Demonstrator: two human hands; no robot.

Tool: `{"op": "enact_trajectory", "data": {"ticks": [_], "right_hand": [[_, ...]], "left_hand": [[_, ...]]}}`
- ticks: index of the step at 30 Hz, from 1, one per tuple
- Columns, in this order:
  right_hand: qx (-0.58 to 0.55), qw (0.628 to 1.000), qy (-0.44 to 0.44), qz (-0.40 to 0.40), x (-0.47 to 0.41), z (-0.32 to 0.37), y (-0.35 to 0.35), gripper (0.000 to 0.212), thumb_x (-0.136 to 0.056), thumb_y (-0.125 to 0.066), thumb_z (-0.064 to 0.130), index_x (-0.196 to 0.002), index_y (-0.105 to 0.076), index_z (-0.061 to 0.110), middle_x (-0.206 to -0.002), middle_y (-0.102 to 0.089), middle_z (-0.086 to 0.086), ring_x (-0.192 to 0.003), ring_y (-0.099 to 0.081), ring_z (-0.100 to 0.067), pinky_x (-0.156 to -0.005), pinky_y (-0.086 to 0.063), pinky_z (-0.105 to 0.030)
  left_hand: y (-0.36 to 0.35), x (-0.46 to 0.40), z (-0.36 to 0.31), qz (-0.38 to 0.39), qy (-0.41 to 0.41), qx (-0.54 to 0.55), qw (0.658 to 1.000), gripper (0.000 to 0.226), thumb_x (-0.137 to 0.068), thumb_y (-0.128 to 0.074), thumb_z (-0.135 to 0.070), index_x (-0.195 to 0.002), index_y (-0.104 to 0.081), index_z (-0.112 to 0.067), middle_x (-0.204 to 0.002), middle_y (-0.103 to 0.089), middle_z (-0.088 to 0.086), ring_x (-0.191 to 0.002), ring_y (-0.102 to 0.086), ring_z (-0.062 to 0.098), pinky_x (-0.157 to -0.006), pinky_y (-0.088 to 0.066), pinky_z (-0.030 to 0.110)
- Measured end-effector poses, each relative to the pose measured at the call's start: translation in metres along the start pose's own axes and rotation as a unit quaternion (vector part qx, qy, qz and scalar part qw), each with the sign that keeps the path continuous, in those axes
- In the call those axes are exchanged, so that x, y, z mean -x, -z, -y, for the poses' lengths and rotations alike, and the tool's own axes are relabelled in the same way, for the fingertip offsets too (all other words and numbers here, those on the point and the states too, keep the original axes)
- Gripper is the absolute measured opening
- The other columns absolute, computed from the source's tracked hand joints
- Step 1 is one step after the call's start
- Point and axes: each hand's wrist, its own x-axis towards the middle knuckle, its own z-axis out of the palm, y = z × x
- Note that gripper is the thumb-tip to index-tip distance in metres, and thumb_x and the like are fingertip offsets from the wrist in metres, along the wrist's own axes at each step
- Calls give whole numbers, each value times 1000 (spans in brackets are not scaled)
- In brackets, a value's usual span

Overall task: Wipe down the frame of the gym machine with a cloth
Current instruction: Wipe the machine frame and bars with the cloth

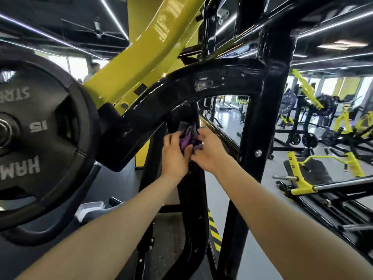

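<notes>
Two sets of curled fingers (171,138) at centre frame, both closed on one bunched cloth (187,136), purple and grey. Left hand (174,153) gripping from the left, right hand (210,151) pinching from the right, cloth between them and pressed against a black frame post (193,190). Probably gathered in both hands to refold or bear down on the narrow post just under the curved black frame beam (181,85). Two bare forearms running in from the lower corners. One yellow arm (145,49) climbing to the upper centre. One black weight plate (40,138) marked 15 at left. One thicker black upright (268,118) right of centre. Several more yellow machines (343,122) far right, number unclear.
</notes>
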Motion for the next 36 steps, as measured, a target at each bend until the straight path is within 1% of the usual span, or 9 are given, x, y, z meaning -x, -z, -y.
{"op": "enact_trajectory", "data": {"ticks": [6, 10, 13, 15, 18, 24, 27, 31, 36], "right_hand": [[153, 988, -6, 29, -11, 3, 31, 21, -98, -43, 29, -93, -60, 18, -90, -60, -4, -85, -59, -22, -86, -47, -43], [187, 982, 0, -1, -22, 2, 53, 20, -100, -41, 25, -101, -59, 18, -96, -59, -2, -97, -57, -22, -99, -44, -46], [182, 983, 2, -33, -30, -9, 72, 24, -99, -39, 15, -109, -61, 13, -93, -58, -7, -83, -58, -20, -84, -51, -33], [190, 980, -9, -56, -35, -24, 85, 29, -100, -36, 12, -119, -58, 12, -94, -60, -11, -86, -61, -24, -76, -51, -30], [204, 977, -23, -56, -42, -45, 96, 32, -98, -37, 7, -122, -57, 13, -83, -57, -3, -80, -57, -20, -72, -48, -29], [287, 956, 18, -63, -61, -60, 89, 36, -82, -48, 13, -110, -64, 28, -103, -69, -4, -97, -64, -25, -89, -53, -48], [305, 950, 45, -46, -59, -56, 82, 40, -91, -43, 3, -126, -54, 18, -116, -62, -4, -101, -61, -21, -86, -52, -35], [334, 939, 75, -43, -62, -64, 91, 37, -95, -43, 1, -125, -53, 22, -110, -58, 8, -94, -58, -8, -68, -49, -17], [351, 930, 93, -47, -66, -72, 95, 46, -88, -39, -8, -120, -59, 19, -112, -62, 3, -112, -58, -19, -97, -49, -40]], "left_hand": [[-2, -28, -2, -65, -154, -206, 964, 50, -81, -62, 2, -128, -54, -11, -141, -41, 8, -122, -37, 32, -95, -43, 37], [-8, -46, 13, -11, -273, -284, 919, 49, -77, -61, 8, -124, -59, -2, -130, -56, 16, -119, -51, 36, -93, -50, 50], [-11, -43, 29, 32, -350, -341, 872, 45, -79, -46, 0, -120, -62, 0, -124, -62, 15, -113, -59, 34, -87, -53, 49], [-15, -24, 47, 71, -389, -372, 840, 47, -74, -54, 6, -120, -62, 1, -122, -63, 14, -112, -60, 31, -82, -56, 44], [-15, 1, 60, 121, -363, -356, 852, 69, -57, -80, 12, -122, -60, 0, -125, -62, 11, -118, -49, 24, -84, -56, 43], [15, -50, 32, 91, -408, -390, 820, 41, -81, -49, -3, -118, -66, -8, -128, -60, 11, -117, -58, 28, -91, -53, 39], [11, -56, 34, 47, -382, -344, 856, 41, -81, -60, 2, -121, -62, -4, -127, -56, 14, -115, -52, 31, -90, -52, 47], [-7, -43, 49, -1, -386, -328, 862, 42, -85, -44, -7, -125, -59, -3, -125, -50, 9, -109, -42, 27, -91, -51, 44], [-30, -1, 75, 54, -423, -372, 824, 45, -75, -60, -4, -119, -65, -6, -117, -65, 9, -103, -44, 26, -80, -55, 43]]}}
